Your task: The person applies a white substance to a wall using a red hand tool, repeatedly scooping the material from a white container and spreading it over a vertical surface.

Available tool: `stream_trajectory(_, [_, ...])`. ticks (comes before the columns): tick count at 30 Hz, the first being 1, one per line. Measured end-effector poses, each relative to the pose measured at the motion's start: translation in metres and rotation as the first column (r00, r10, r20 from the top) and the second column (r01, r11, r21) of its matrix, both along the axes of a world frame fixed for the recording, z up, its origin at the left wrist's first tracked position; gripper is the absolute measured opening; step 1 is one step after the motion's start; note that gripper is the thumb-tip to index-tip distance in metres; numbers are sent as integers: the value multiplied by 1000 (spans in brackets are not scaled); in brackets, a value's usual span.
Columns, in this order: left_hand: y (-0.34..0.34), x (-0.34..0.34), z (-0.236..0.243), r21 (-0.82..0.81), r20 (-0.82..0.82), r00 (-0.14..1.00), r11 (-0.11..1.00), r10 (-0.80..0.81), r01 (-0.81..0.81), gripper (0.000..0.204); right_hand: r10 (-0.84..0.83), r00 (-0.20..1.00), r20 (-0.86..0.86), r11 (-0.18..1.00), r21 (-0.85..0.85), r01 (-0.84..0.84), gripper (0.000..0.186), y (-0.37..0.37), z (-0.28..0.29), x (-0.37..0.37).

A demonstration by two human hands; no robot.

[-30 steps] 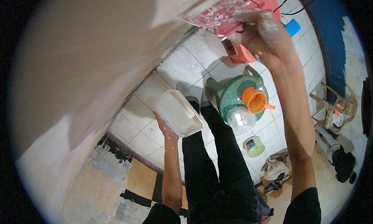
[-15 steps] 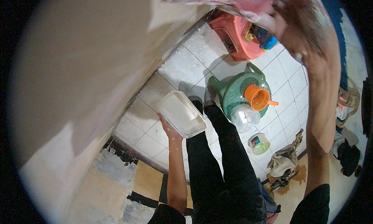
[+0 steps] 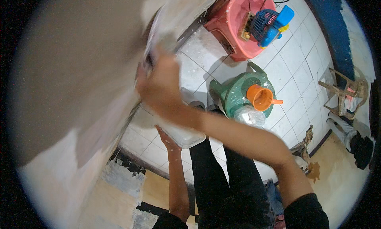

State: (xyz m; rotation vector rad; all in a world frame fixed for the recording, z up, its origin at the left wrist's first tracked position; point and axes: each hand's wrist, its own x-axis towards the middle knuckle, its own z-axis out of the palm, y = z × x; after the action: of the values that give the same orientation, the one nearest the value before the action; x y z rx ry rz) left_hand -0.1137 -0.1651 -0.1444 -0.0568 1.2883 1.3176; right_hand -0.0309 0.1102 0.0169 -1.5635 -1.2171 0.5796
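Broad, pale wall (image 3: 91, 70) at left! White, rectangular plastic tray (image 3: 190, 138) below, gripped in the left hand (image 3: 168, 141); blurred right hand (image 3: 160, 80) clutching a thin, pale-edged flat tool (image 3: 151, 36), apparently mid-stroke; another pass calls for even pressure.

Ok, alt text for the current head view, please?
A person's blurred right hand holds a flat tool, seen nearly edge-on, close to a pale wall; the left hand holds a white tray. Nearby, an orange mug sits on a green stool.

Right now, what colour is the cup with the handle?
The cup is orange; it shows best in the head view.
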Motion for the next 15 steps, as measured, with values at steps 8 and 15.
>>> stream_trajectory(8, [31,27,56,-149,40,998,988,42,-36,61,-181,566,-804,793,-460,-399,10,-39,-36,89])
stream_trajectory(15, [21,35,32,-194,80,995,980,60,-44,64,-75,460,-885,736,-361,-574,14,92,-115,141])
